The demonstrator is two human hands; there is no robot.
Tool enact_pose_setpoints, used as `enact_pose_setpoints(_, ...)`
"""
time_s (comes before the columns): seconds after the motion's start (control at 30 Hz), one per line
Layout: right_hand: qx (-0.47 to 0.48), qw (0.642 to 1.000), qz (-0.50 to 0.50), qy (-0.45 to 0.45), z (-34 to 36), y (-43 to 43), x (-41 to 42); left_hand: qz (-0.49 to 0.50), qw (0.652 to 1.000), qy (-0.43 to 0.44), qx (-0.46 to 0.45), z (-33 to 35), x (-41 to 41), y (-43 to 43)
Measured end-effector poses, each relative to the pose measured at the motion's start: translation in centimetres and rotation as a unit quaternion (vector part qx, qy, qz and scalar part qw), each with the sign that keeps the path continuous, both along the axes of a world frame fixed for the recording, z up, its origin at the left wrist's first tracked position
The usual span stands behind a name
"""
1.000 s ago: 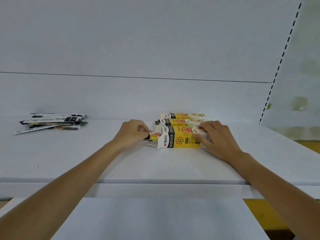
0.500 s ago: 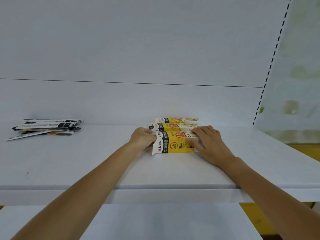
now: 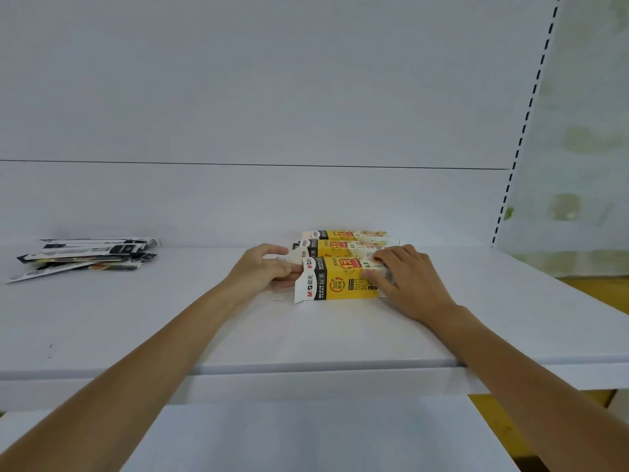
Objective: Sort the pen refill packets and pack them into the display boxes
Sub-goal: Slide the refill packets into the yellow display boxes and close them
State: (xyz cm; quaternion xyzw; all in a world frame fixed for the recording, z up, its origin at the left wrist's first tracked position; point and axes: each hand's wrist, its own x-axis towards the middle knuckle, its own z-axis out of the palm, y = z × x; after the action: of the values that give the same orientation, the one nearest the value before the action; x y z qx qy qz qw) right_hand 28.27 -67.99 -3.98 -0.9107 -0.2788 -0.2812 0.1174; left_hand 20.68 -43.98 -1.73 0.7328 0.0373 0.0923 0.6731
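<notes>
At the centre of the white shelf (image 3: 136, 318), three yellow display boxes lie on their sides in a row running from near to far, each touching the next. The nearest display box (image 3: 340, 284) shows its printed yellow face and a black-and-white band toward the viewer. Its white end flap (image 3: 301, 287) stands open at the left. Behind it lie the middle display box (image 3: 337, 248) and the farthest display box (image 3: 340, 235), which sits close to the back panel (image 3: 306, 199).

The right hand (image 3: 408, 281) grips the right part of the nearest display box, with its fingers curled over the top edge and its thumb on the near face. The left hand (image 3: 262, 270) lies at the open left end of the same box, fingers reaching to the flap and thumb raised above them. Whether these fingers pinch a packet or only press at the opening cannot be told. Both forearms reach across the shelf's front edge.

Well apart at the far left, a loose pile of refill packets (image 3: 85, 255) lies flat on the shelf, mostly black and white. At the right, a slotted upright (image 3: 520, 137) borders the back panel.
</notes>
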Motion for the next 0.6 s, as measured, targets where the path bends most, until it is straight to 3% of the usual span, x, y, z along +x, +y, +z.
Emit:
enact_pose_setpoints(0.13, -0.001, 1.0, 0.002, -0.003, 0.0, -0.2, -0.1, 0.006, 1.0, 0.006, 0.001, -0.1, -0.4, -1.5)
enact_pose_setpoints(0.2, -0.005, 1.0, 0.001, -0.005, 0.0, -0.3, -0.3, 0.024, 0.997, 0.006, 0.076, -0.3, -0.4, -2.2)
enact_pose_setpoints(0.3, -0.013, 1.0, -0.005, -0.004, 0.1, -0.2, -0.3, 0.094, 0.976, -0.07, 0.185, -0.5, -0.3, -2.9)
enact_pose_setpoints(0.4, -0.007, 1.0, -0.015, -0.005, 0.1, -0.1, -0.5, 0.129, 0.966, -0.102, 0.197, -1.1, 0.0, -2.8)
enact_pose_setpoints(0.6, -0.019, 1.0, -0.018, 0.001, 0.3, 0.1, -0.5, 0.086, 0.981, -0.043, 0.171, -1.3, 0.0, -2.8)
